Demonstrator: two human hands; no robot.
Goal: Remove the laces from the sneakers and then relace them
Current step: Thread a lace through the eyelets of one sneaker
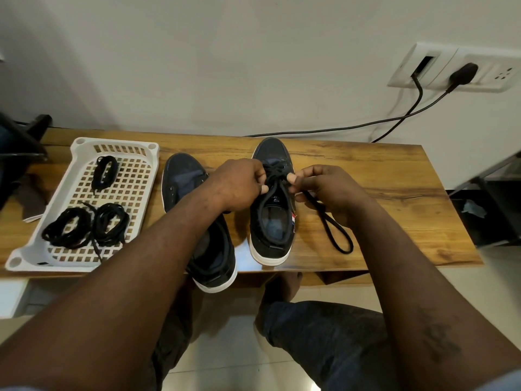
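Left hand (239, 183) and right hand (329, 187) each pinch round black lace (346, 251) (looped) atop suede sneaker (270, 244).

- Soft, even indoor light; the pale wall (225, 66) reads slightly grey.
- A white glare patch sits on the near edge of the surface (366, 176), and the floor (231, 348) tiles shine.
- The cables (421, 93) cast faint shadows on the wall.
- The left hand (239, 184), right hand (327, 190) and lace (335, 235) are sharp; the tray (17, 261) corner at the left edge smears.
- Wide-angle bowing curves the surface's edges.
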